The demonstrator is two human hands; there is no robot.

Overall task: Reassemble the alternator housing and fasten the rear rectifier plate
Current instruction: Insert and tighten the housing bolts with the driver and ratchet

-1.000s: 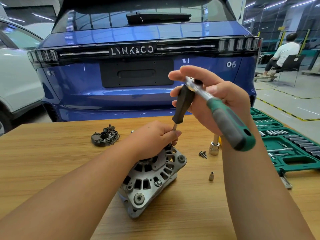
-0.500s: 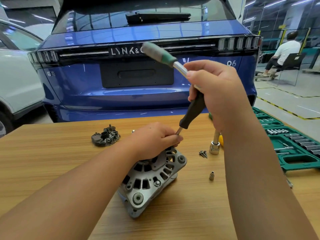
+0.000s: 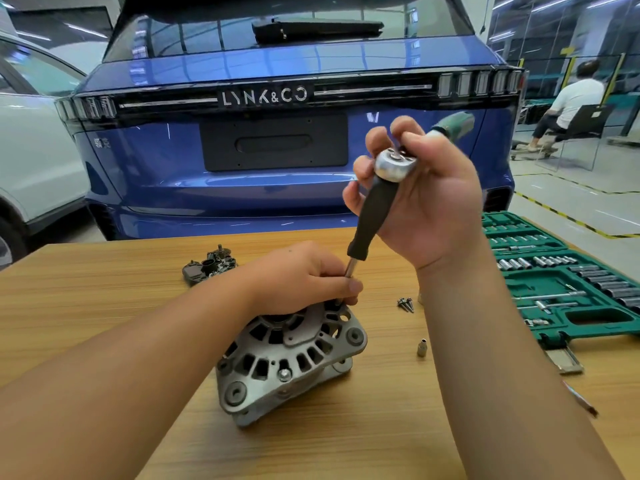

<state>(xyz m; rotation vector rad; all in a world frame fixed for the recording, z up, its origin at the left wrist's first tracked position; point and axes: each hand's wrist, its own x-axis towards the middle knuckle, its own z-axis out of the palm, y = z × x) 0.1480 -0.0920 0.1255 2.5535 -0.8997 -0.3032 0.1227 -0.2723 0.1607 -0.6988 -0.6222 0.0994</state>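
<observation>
The grey alternator housing [image 3: 287,362] lies on the wooden table [image 3: 104,289]. My left hand [image 3: 304,278] rests on its top and pinches the metal shaft of a black-handled driver extension [image 3: 374,216], which stands tilted over the housing's far edge. My right hand [image 3: 422,199] grips the chrome ratchet head [image 3: 394,166] seated on the extension's top; the ratchet's green handle [image 3: 450,124] points away behind the hand, blurred. The dark rectifier plate [image 3: 209,268] lies apart on the table behind the left arm.
A few loose screws [image 3: 406,303] and a small socket [image 3: 421,347] lie right of the housing. A green socket-set case [image 3: 568,289] stands open at the table's right edge. A blue car's rear [image 3: 277,150] is just beyond the table.
The ratchet's green handle has swung round from the left to the far right behind my right hand. The left hand has stayed on the shaft and housing.
</observation>
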